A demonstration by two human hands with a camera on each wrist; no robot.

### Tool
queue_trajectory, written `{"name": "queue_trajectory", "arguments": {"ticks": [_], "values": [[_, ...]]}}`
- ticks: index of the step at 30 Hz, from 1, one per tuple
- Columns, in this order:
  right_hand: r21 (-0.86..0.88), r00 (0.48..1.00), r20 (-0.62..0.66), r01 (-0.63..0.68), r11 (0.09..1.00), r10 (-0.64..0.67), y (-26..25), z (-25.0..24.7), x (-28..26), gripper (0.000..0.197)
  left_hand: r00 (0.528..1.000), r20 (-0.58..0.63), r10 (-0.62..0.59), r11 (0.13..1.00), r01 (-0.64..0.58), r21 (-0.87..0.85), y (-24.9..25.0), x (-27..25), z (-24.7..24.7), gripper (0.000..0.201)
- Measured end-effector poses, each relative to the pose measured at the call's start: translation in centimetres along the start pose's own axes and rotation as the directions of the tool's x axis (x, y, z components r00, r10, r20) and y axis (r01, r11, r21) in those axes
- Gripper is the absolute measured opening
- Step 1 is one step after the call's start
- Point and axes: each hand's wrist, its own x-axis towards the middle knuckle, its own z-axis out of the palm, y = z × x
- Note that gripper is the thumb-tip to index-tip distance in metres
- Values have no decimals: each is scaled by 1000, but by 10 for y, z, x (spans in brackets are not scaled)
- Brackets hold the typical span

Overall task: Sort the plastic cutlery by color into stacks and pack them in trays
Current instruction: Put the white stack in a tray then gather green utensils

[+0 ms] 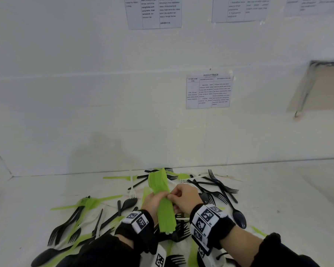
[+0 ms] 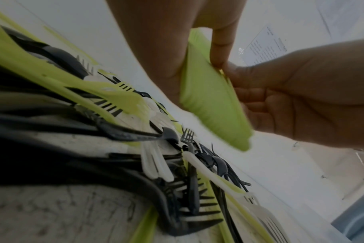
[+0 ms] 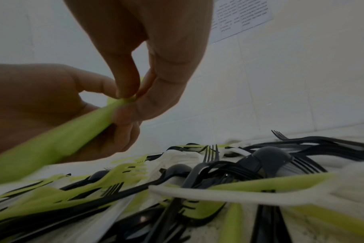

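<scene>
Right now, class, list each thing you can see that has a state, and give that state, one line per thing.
Green cutlery stack: gathered, held above the pile.
Left hand: grips the stack.
Right hand: pinches the stack's edge.
Black spoon: loose, lying on the counter.
White fork: loose, unsorted.
Black forks: scattered, unsorted.
Counter: strewn with mixed cutlery.

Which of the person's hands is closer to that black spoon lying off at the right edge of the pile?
The right hand. The black spoon lies on the table just beyond its wrist, while the left hand is farther off, across the green stack both hands hold.
</scene>
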Motion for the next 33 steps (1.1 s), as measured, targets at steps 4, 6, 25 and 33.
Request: {"name": "queue_trajectory", "arguments": {"ticks": [4, 6, 25, 33], "values": [[48, 998, 55, -34, 998, 32, 2, 0, 2, 23, 1000, 29, 2, 1000, -2, 14, -3, 5, -1, 11], [56, 996, 83, -30, 998, 26, 3, 0, 2, 23, 998, 53, 15, 1000, -16, 15, -4, 6, -2, 11], [-720, 978, 113, -42, 693, 176, 7, -26, 118, 49, 997, 73, -36, 996, 30, 81, 2, 37, -18, 14], [-808, 970, 123, -24, 588, 209, 38, -19, 149, 39, 995, 84, -53, 992, 43, 120, 2, 49, -19, 13]]}}
